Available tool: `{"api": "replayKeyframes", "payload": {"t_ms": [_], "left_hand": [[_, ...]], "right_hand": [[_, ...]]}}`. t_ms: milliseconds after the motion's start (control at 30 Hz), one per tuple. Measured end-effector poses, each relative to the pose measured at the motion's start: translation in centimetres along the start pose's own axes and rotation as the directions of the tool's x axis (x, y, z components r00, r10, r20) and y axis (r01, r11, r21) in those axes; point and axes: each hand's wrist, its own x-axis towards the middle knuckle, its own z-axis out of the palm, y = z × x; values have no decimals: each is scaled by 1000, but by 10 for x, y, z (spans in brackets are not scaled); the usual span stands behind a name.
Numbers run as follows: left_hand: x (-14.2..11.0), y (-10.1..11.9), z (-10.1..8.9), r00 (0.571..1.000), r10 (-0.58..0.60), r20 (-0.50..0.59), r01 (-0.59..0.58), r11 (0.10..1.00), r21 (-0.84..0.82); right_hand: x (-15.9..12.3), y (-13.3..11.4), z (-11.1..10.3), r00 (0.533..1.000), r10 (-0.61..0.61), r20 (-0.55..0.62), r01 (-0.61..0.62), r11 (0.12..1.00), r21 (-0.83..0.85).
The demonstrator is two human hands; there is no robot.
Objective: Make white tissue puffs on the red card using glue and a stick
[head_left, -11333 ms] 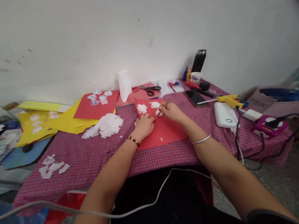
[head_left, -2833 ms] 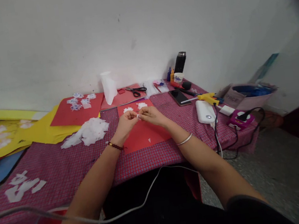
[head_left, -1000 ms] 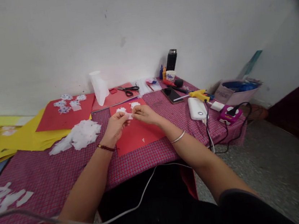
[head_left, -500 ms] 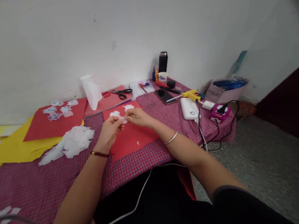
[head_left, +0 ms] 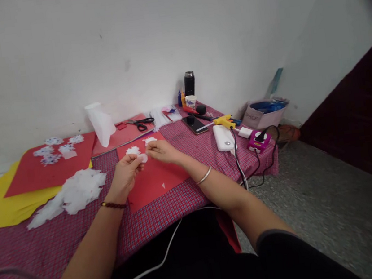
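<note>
Over the red sheet (head_left: 159, 179), my left hand (head_left: 124, 174) pinches a small, thin white piece of paper (head_left: 144, 158) between thumb and fingertips. My right hand (head_left: 163, 152) is closed in a pinch just right of that piece; whatever its fingertips hold is too small to make out. Behind the hands lie a ruffled white paper flower (head_left: 132, 150) and another white flower (head_left: 150, 140), partly covered by my right hand. A tiny white scrap (head_left: 163, 185) rests on the sheet. Left of my left hand spreads a heap of thin white pieces (head_left: 83, 188).
Blue-and-white flowers (head_left: 51, 159) lie on another red sheet (head_left: 18, 180) at left. Scissors (head_left: 141, 123) and a white roll (head_left: 100, 125) are behind. To the right are a phone (head_left: 193, 125), a yellow glue gun (head_left: 224, 121), a power bank (head_left: 224, 138) and cables. A white cord (head_left: 148, 275) crosses in front.
The view has turned slightly right. The white piece in my left hand now shows as a rounded shape, and my right fingertips sit a little apart from it.
</note>
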Motion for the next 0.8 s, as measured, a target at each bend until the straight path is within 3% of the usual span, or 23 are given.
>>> {"api": "replayKeyframes", "payload": {"t_ms": [300, 800], "left_hand": [[-1, -3, -1, 1000, 6, 3, -6, 1000, -8], [-5, -6, 1, 998, 19, 56, -20, 1000, 9]], "right_hand": [[-3, -3, -2, 999, 0, -43, 1, 1000, 5], [-6, 2, 4, 999, -27, 26, 26, 999, 45]]}}
